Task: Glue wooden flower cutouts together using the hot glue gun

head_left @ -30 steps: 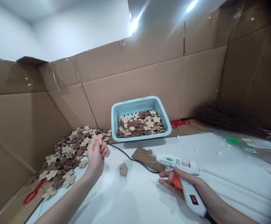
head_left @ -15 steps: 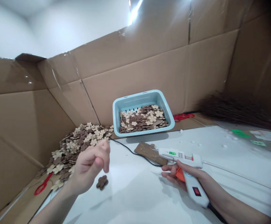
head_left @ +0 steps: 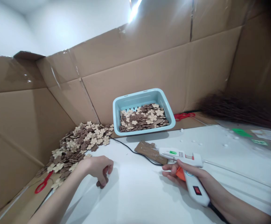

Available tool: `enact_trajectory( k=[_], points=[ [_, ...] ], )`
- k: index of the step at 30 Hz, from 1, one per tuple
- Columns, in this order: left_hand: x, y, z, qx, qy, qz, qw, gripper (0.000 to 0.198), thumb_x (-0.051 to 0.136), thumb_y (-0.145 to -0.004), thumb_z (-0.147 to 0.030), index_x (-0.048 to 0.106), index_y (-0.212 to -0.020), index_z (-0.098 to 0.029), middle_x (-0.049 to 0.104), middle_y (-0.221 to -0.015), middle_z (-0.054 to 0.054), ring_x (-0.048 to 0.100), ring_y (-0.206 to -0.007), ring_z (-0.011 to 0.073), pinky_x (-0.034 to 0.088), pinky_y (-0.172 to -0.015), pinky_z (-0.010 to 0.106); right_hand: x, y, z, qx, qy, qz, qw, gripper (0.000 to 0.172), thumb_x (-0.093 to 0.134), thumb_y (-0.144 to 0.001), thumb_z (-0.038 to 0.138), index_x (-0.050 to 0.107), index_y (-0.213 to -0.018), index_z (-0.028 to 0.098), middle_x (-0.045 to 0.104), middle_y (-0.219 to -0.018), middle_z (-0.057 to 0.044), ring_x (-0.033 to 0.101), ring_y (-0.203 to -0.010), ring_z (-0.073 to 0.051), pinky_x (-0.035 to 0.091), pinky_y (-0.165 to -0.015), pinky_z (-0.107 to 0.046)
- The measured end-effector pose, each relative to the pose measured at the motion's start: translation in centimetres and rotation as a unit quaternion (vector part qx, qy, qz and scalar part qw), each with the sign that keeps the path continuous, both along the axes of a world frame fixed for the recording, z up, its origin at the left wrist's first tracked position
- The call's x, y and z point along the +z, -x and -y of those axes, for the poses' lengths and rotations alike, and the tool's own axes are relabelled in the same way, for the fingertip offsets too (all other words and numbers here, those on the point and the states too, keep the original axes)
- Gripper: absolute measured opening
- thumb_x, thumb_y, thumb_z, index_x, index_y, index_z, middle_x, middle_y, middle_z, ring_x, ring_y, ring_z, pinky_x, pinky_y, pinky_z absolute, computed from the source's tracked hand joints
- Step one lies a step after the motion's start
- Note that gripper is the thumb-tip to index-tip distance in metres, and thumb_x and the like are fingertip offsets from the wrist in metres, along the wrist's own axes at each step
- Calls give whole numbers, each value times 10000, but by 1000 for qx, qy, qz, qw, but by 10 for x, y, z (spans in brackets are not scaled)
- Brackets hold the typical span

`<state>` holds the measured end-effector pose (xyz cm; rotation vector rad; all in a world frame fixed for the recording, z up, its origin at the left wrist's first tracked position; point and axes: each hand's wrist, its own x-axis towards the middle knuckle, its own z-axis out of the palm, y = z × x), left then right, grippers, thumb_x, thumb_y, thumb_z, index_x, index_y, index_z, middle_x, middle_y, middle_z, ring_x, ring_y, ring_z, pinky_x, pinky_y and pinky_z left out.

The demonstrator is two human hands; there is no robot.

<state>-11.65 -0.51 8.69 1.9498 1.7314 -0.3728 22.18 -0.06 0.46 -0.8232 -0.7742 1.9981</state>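
Note:
My left hand [head_left: 98,169] rests on the white table [head_left: 140,199], palm down, its curled fingers pinching a small brown wooden flower piece [head_left: 102,183] that lies on the table. A heap of brown and cream wooden flowers [head_left: 79,146] lies just behind that hand. My right hand [head_left: 186,179] grips a white hot glue gun [head_left: 184,165] with an orange trigger and a red switch. Its nozzle points left at a brown cardboard scrap [head_left: 150,151].
A light blue basket [head_left: 142,96] of wooden flowers stands at the back against tall cardboard walls [head_left: 149,68]. A black cord [head_left: 130,151] crosses the table. Red scissors [head_left: 43,184] lie at the left, more red scissors [head_left: 183,116] behind the basket, and dark twigs [head_left: 238,109] at the right.
My left hand came down from a raised loose fist onto the table and closed its fingers on the brown flower piece. The glue gun hand has stayed in place.

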Motion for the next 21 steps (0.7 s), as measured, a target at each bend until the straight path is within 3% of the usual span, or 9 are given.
enact_trajectory(
  k=[5, 11, 16, 19, 21],
  points=[
    [-2, -8, 2, 23, 25, 51, 998, 203, 684, -520, -117, 610, -681, -217, 561, -584, -39, 520, -460, 144, 304, -413, 209, 4, -1, 2, 6, 23, -12, 1000, 319, 637, -823, 339, 715, -610, 115, 729, -973, -117, 676, -995, -240, 536, -902, -237],
    [6, -10, -3, -88, -73, 80, 990, 84, 602, -660, -155, 661, -703, -198, 624, -795, 19, 584, -695, 158, 402, -561, 211, 10, 3, 3, -4, 30, -16, 999, 317, 624, -829, 264, 707, -575, 94, 729, -912, -116, 703, -903, -226, 591, -774, -206],
    [7, -18, -6, -127, -133, 118, 976, 120, 525, -778, -176, 635, -731, -187, 624, -842, 35, 567, -718, 154, 415, -630, 236, 10, 3, 2, 0, 22, -20, 1000, 323, 627, -832, 279, 710, -580, 95, 722, -906, -108, 694, -937, -235, 585, -793, -202],
    [4, -25, -8, -105, -191, 247, 944, 160, 486, -872, -245, 591, -770, -180, 636, -792, 38, 585, -756, 162, 439, -694, 262, 8, 2, 2, 2, 20, -21, 1000, 314, 638, -824, 283, 714, -588, 91, 717, -912, -110, 694, -936, -236, 583, -797, -203],
    [5, -31, -8, -47, -221, 419, 879, 158, 474, -908, -298, 531, -810, -187, 599, -710, 9, 601, -728, 149, 465, -687, 264, 7, 2, 1, 2, 25, -24, 999, 309, 659, -804, 288, 711, -573, 89, 715, -901, -110, 697, -918, -234, 588, -781, -200]
  ],
)
